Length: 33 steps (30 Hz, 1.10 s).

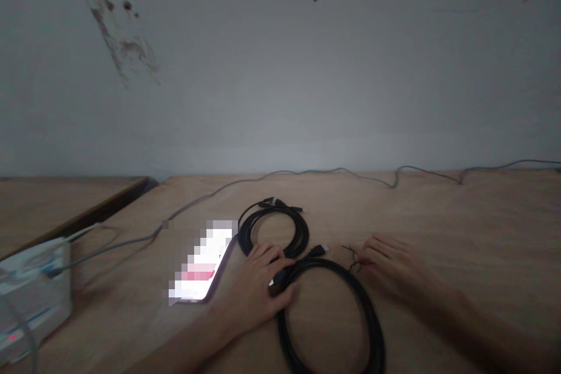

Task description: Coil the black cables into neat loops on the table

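My left hand (262, 283) is closed on the near coil of black cable (371, 318), its thumb and fingers on either side of the connector end. A dark plug with a light metal tip (323, 249) points up and to the right from that coil. To the right, my right hand (390, 260) pinches a thin dark twist tie (353, 259), whose loose ends stick out to the left. Beyond my left fingers lies a second coil of black cable (302, 232), its plugs resting on top. The lower part of the near coil runs out of view.
A phone with a bright screen (214, 251) lies left of my left hand. A white power strip (39, 298) with cords stands at the far left. One thin grey cord (219, 190) crosses the wooden table (482, 234) along the wall. A gap separates another table (52, 198).
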Each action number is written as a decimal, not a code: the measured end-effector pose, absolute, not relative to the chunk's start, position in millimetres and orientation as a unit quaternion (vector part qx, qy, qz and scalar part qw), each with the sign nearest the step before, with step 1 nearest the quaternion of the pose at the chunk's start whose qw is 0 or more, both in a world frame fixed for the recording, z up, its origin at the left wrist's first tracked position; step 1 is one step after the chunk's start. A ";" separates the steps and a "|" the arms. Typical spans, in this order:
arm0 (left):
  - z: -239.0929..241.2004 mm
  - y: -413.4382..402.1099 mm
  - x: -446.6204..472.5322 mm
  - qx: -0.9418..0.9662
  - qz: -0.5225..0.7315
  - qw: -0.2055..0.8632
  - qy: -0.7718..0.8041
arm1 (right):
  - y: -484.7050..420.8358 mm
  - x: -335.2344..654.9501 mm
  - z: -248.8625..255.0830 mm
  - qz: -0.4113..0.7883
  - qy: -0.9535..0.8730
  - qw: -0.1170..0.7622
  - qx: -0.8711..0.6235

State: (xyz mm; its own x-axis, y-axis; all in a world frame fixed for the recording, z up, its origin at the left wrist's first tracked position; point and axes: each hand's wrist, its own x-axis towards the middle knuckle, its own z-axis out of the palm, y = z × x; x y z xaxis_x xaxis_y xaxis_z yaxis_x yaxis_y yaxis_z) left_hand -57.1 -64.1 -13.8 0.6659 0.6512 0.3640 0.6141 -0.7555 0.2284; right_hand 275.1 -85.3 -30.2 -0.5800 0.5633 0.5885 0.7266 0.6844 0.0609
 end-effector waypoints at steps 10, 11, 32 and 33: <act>-14.3 -64.0 -57.8 0.910 0.214 0.049 0.352 | -89.9 276.4 -26.0 -0.130 -0.895 0.244 -0.350; -14.7 -63.8 -57.8 0.910 0.216 0.049 0.352 | -89.7 277.0 -26.6 -0.130 -0.897 0.247 -0.343; -13.0 -65.9 -56.6 0.910 0.215 0.045 0.353 | -86.8 271.1 -40.3 -0.022 -0.864 0.270 -0.425; -13.2 -65.8 -56.7 0.909 0.217 0.046 0.352 | -87.2 270.5 -39.8 0.000 -0.857 0.273 -0.437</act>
